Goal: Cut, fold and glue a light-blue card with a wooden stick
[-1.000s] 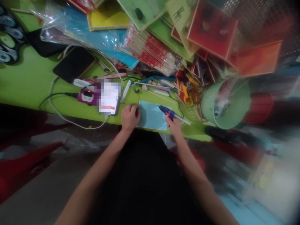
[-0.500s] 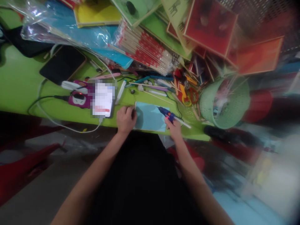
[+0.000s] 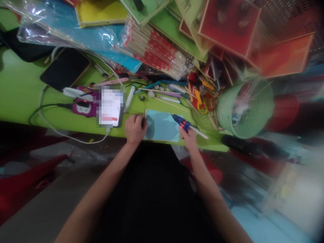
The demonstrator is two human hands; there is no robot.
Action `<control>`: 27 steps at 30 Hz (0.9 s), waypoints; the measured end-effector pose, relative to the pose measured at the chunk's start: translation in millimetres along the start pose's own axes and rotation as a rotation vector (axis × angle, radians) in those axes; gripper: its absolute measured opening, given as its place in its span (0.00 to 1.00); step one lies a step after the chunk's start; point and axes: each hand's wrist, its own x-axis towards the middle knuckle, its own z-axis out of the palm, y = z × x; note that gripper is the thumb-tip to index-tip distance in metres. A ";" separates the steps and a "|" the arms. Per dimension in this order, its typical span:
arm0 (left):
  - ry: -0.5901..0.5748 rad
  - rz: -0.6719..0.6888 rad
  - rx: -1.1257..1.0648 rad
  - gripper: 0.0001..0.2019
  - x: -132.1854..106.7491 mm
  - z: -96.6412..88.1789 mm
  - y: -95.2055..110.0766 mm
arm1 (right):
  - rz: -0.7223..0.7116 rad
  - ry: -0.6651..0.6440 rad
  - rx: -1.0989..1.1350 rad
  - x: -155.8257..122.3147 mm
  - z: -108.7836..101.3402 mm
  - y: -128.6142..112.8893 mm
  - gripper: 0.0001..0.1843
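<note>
A light blue card (image 3: 162,125) lies flat at the table's front edge, with thin sticks along its left and lower sides. My left hand (image 3: 135,129) is at its left edge, the fingers curled closed on that side; the fingertips are partly hidden. In my right hand (image 3: 189,137) is a dark blue glue gun (image 3: 181,122) with a small red light. Its nozzle points left over the card's upper right part. A white glue stick (image 3: 199,132) juts from its back end, and a thin dark cord (image 3: 194,116) runs behind it.
Left of the card are a lit phone (image 3: 110,106) and a purple power strip (image 3: 84,107) with cables. Pens, sticks and yellow-handled scissors (image 3: 199,103) lie behind it. A green basket (image 3: 244,108) stands right. Bagged sticks (image 3: 154,47) and coloured panels (image 3: 229,25) fill the back.
The glue gun and my right hand have shifted very slightly right over the card. My left hand stays at the card's left edge. The camera view has moved a little.
</note>
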 end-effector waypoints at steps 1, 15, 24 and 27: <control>0.004 0.005 0.004 0.13 0.0 0.0 -0.2 | -0.002 0.000 0.005 0.2 0.2 -0.2 0.26; 0.022 0.023 0.024 0.13 -0.7 0.3 -1.5 | 0.023 0.012 -0.008 0.7 -4.4 1.3 0.26; -0.028 -0.033 -0.011 0.13 -0.2 -1.1 -0.1 | -0.017 0.011 -0.037 0.9 -7.1 -4.8 0.24; -0.040 -0.049 -0.020 0.14 0.0 -1.9 1.0 | -0.025 0.016 -0.039 0.6 -7.9 -3.7 0.23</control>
